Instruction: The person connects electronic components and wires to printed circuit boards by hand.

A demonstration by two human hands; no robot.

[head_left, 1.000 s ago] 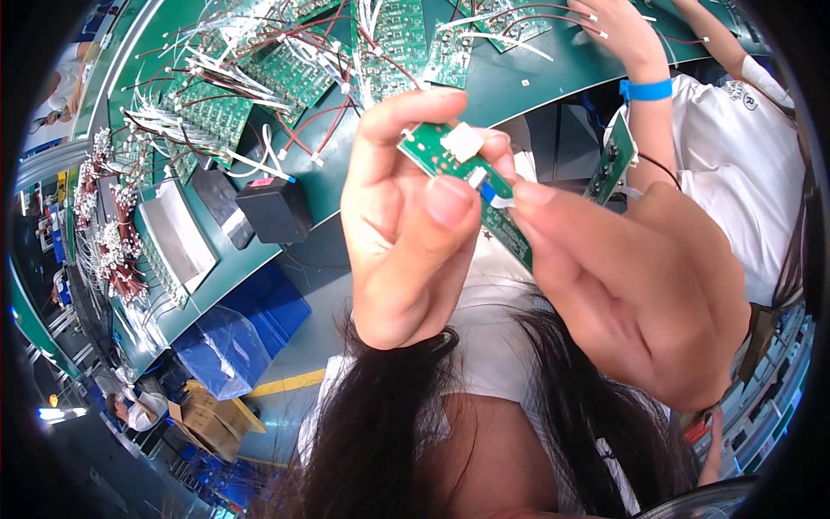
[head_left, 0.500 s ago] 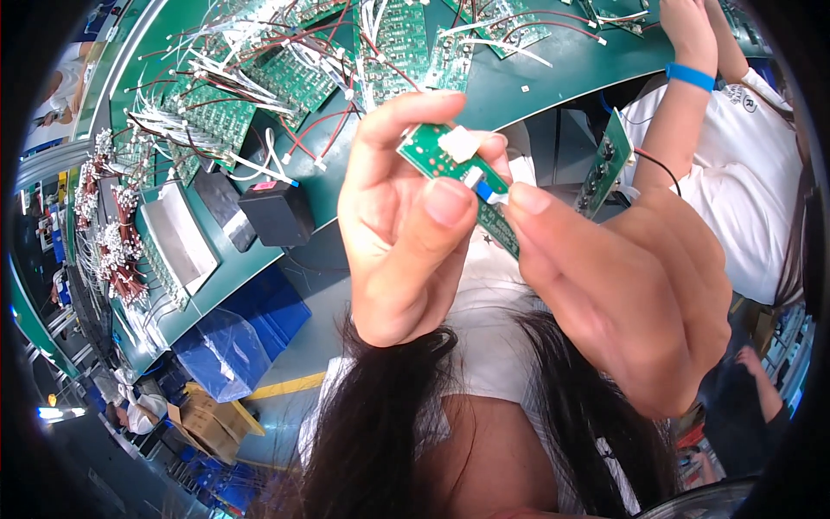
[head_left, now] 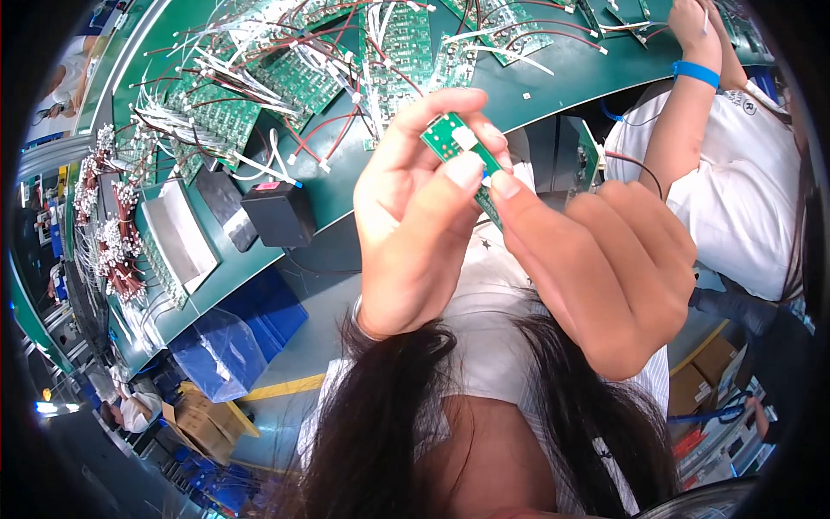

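Up in front of me, my left hand [head_left: 415, 216] is closed on a small green circuit board [head_left: 444, 138], thumb on its face and fingers behind it. A white connector [head_left: 464, 138] sits on the board. My right hand [head_left: 605, 268] pinches at the board's lower part, thumb and index finger close to my left thumb. A blue-ended flat ribbon cable [head_left: 486, 180] shows at that pinch, mostly covered by the fingertips. Behind my right hand, a second green board [head_left: 588, 160] is partly hidden, with a dark red and black wire [head_left: 638, 162] by it.
Green circuit boards [head_left: 393, 60] with white and red wires cover the far bench [head_left: 571, 91]. A black box [head_left: 278, 214], a grey tray [head_left: 179, 235] and wire bundles [head_left: 117, 251] lie left. A blue bin [head_left: 268, 311] is below. Another person's arm [head_left: 674, 138] is at right.
Both hands have moved closer together, the right one leftward and up. The ribbon cable's blue end is now more covered by the fingertips. The second board has shifted left behind my right hand.
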